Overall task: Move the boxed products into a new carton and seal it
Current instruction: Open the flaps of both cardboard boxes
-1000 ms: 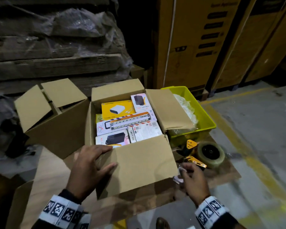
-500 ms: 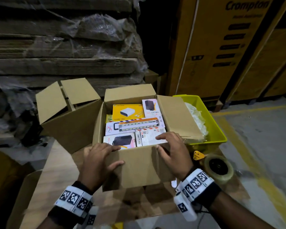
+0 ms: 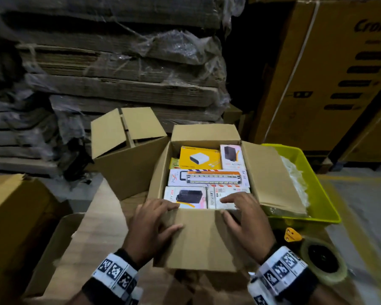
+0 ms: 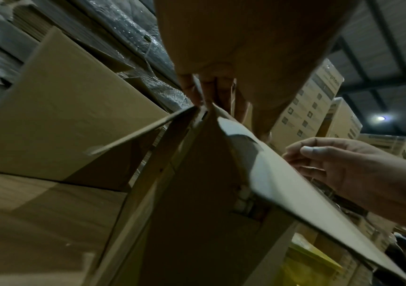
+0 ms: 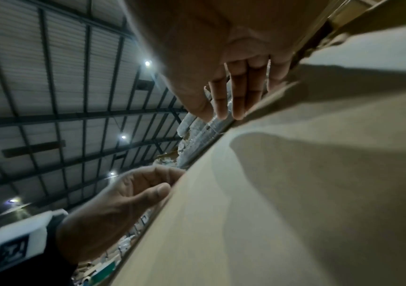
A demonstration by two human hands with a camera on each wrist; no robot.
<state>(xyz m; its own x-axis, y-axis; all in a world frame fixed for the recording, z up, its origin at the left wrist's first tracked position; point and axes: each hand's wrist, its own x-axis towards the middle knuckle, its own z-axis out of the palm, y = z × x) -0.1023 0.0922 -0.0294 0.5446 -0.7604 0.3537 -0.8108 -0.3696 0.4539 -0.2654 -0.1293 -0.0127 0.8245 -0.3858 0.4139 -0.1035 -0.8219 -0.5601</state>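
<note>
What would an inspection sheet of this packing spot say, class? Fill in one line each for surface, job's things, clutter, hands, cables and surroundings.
Surface: flattened cardboard sheet on the floor, carrying the cartons.
Job's things: open carton packed with boxed products, all flaps up or out; tape dispenser beside it on the right.
Clutter: empty open carton behind on the left; yellow-green bin holding clear plastic.
Hands: left hand and right hand both grip the near flap, fingers over its top edge, thumbs on its outer face.
Cables: nothing seen.
Surroundings: wrapped stacks of flat cardboard; tall printed cartons; yellow floor line.
</note>
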